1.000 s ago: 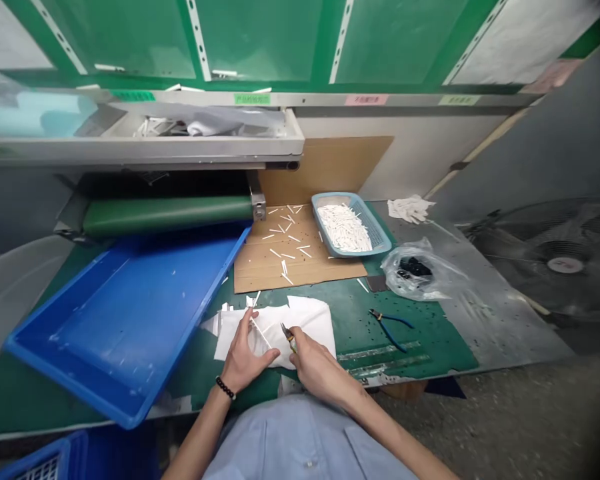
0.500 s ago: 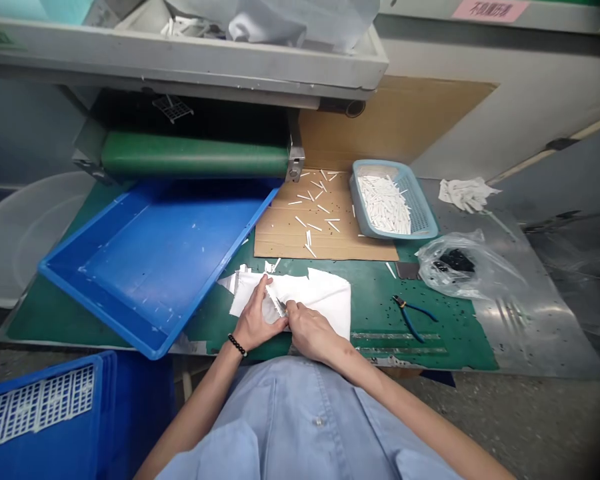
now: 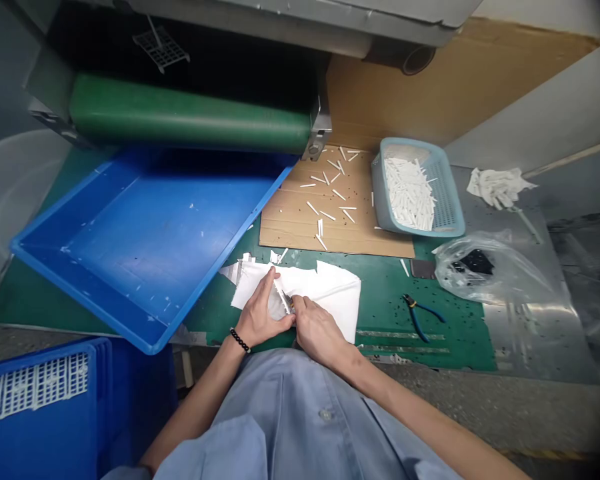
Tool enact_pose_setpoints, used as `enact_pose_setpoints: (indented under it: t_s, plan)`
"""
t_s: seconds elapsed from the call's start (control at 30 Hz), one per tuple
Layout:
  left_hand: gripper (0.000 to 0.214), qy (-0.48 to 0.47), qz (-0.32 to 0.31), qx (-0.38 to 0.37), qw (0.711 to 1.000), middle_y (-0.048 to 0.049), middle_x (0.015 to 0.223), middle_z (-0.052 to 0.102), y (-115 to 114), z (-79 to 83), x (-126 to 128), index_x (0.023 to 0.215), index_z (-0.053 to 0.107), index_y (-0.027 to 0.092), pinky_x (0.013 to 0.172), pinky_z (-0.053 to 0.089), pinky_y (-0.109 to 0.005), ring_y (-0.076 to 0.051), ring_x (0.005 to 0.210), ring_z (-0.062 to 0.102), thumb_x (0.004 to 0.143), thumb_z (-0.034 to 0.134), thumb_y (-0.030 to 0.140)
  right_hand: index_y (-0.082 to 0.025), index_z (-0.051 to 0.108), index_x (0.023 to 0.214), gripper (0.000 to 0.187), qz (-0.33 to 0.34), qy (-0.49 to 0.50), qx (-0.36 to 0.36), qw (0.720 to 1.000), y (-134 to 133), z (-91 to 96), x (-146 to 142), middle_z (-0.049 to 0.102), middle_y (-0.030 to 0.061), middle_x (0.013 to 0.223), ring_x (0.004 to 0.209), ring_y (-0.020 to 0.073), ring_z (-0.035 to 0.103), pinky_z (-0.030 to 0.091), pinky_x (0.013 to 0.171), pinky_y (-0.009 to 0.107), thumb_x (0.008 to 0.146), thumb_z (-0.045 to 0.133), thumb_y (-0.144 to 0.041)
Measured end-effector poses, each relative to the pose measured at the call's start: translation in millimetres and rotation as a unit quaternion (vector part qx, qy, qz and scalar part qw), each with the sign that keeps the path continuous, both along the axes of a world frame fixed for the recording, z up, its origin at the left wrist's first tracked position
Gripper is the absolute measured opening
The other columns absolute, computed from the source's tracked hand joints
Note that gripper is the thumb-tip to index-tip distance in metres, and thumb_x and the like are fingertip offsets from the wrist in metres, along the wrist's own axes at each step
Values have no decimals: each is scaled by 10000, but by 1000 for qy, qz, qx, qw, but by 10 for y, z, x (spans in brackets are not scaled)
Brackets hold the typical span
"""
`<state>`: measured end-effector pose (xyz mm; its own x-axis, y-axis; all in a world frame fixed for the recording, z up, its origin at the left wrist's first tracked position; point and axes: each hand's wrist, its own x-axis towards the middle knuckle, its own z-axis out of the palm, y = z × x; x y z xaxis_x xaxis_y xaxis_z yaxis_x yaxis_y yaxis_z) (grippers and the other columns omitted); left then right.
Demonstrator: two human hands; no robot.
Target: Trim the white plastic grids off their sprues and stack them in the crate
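My left hand (image 3: pixel 261 312), with a dark bead bracelet at the wrist, pinches a thin white stick (image 3: pixel 280 295) over a white sheet (image 3: pixel 330 293) on the green mat. My right hand (image 3: pixel 316 329) is closed round a small pair of cutters (image 3: pixel 289 303) whose jaws meet the stick. Both hands touch each other just above the bench's near edge.
A big blue tray (image 3: pixel 145 227) slopes down from a green roller (image 3: pixel 190 120) at the left. Cardboard (image 3: pixel 300 220) strewn with several white sticks lies behind, with a pale blue basket (image 3: pixel 445 200) of sticks. Blue-handled pliers (image 3: pixel 423 313), a clear bag (image 3: pixel 490 267), a white rag (image 3: pixel 497 187), a blue crate (image 3: pixel 35 407).
My head has tilted down and moved closer. The hands have drawn together, and the cutters now sit on the stick in my left hand.
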<state>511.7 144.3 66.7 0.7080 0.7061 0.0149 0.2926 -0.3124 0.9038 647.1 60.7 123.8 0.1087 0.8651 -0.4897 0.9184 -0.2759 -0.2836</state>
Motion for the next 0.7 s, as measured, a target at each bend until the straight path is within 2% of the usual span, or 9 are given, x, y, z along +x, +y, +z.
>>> enact_pose_setpoints:
  t_s: [0.1,0.23,0.3,0.37,0.43,0.53,0.6,0.63,0.7]
  plan:
    - [1054,4,-1,1,1000,-129,1374,440,10,-13,15,1490,63,190,1068,396,-429,-274,1282,431,652,700,243,-111,488,1142,332,-1,-2,16,1000,-34,-116,-5,583,120,1004,925,233,545,431,783,296,821,418,-60]
    - [1068,4,-10,1,1000,-131,1380,437,26,-9,11,1493,32,189,1069,396,-432,-276,1283,430,656,693,248,-96,487,1172,323,6,-4,91,996,-143,-347,-3,585,126,985,935,240,529,447,819,326,859,408,-99]
    - [1064,7,-20,8,1000,-143,1437,374,21,29,-23,1495,-19,190,1094,361,-444,-285,1331,371,673,656,201,-95,477,1189,316,-1,7,130,992,-203,-431,15,589,124,975,935,242,536,455,820,340,888,388,-134]
    - [1028,18,-4,36,999,-153,1518,230,-2,80,-77,1495,-50,190,1128,292,-477,-308,1400,239,702,604,158,-103,461,1200,306,-33,32,155,987,-244,-445,51,593,124,991,949,239,552,462,814,343,917,364,-172]
    - [932,36,67,84,994,-157,1536,155,-37,117,-134,1495,11,193,1131,263,-505,-326,1416,177,749,569,156,-120,431,1217,305,-76,65,165,981,-247,-377,104,594,122,1031,952,232,569,468,793,334,936,347,-204]
    - [583,73,155,141,975,-157,1339,406,-77,117,-177,1385,350,194,1036,391,-464,-300,1266,410,833,535,213,-141,373,1263,329,-104,67,147,981,-144,-172,198,561,127,1132,974,227,572,463,764,319,942,332,-202]
    - [287,117,131,161,971,-112,1072,525,-77,95,-163,1151,553,201,913,472,-406,-251,1050,531,873,500,243,-158,352,1289,362,-67,28,113,991,-2,-35,251,535,128,1173,980,224,563,449,748,306,929,316,-146]
    - [194,142,108,168,970,-91,970,532,-71,87,-145,1037,594,205,859,489,-380,-230,961,545,889,476,248,-168,357,1291,380,-32,6,93,995,80,18,270,536,124,1167,979,223,557,439,747,301,918,311,-113]
    - [179,187,74,183,962,-69,864,520,-57,89,-98,889,606,208,782,497,-339,-204,859,537,912,432,243,-183,382,1277,394,50,-29,56,997,232,84,289,554,118,1122,983,226,543,424,764,298,904,313,-75]
